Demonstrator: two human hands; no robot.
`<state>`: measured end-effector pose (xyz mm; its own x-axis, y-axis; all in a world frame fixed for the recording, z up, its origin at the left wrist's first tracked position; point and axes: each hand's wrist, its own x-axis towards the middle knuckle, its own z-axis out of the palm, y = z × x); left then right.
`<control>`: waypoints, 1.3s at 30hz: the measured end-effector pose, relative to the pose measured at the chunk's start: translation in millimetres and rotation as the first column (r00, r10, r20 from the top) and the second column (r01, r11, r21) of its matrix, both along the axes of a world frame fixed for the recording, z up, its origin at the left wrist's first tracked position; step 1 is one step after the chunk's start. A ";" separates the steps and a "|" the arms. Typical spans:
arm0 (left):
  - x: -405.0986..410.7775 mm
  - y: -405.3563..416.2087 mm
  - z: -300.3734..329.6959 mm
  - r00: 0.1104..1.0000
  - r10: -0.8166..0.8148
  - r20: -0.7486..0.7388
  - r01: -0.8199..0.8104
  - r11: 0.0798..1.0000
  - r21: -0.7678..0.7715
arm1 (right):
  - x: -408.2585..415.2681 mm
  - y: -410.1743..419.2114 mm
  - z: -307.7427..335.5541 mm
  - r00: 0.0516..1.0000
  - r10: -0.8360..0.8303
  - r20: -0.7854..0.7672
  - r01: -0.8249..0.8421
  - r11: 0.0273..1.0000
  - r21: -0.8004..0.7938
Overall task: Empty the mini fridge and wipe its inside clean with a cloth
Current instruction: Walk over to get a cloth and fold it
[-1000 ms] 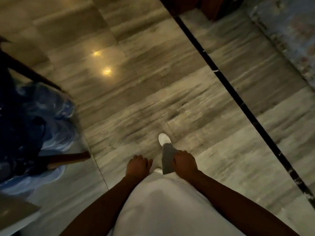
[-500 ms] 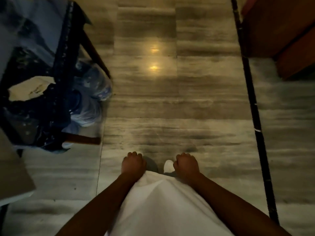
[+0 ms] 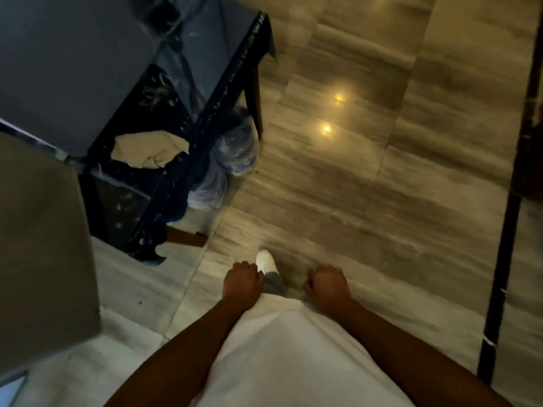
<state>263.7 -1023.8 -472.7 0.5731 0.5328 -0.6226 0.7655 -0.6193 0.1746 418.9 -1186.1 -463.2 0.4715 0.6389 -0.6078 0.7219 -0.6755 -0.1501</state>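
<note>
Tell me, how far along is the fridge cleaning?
Nothing looks done yet. No fridge interior shows. The left hand and right hand are curled and hold nothing, above the grey floor. A crumpled pale cloth lies on the dark table to the left. Emptying and wiping remain.

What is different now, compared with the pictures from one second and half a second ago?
The person has walked and turned toward the dark table; it fills more of the view, and the beige cloth on it, hidden one second ago, is close. The white shoe is stepping forward. Unchanged: the left hand and right hand stay curled at the white shirt, holding nothing.
</note>
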 end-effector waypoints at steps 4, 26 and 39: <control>16.0 54.8 3.1 0.995 0.092 0.023 -0.093 0.996 0.018 | 34.3 80.1 9.9 0.995 0.092 0.040 -0.095 0.993 0.068; 72.1 181.4 3.6 0.656 0.754 -0.004 -0.754 0.656 0.008 | 144.8 355.8 12.9 0.649 0.759 -0.061 -0.755 0.652 0.071; 54.0 192.1 6.0 0.465 0.884 -0.047 -0.884 0.462 -0.069 | 120.8 419.4 9.5 0.418 0.904 -0.087 -0.903 0.424 0.072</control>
<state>317.7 -831.7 -466.7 -0.1803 0.7069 -0.6839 0.8970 0.4035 0.1806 539.7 -766.7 -453.7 -0.4415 0.6678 -0.5992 0.8963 0.3590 -0.2604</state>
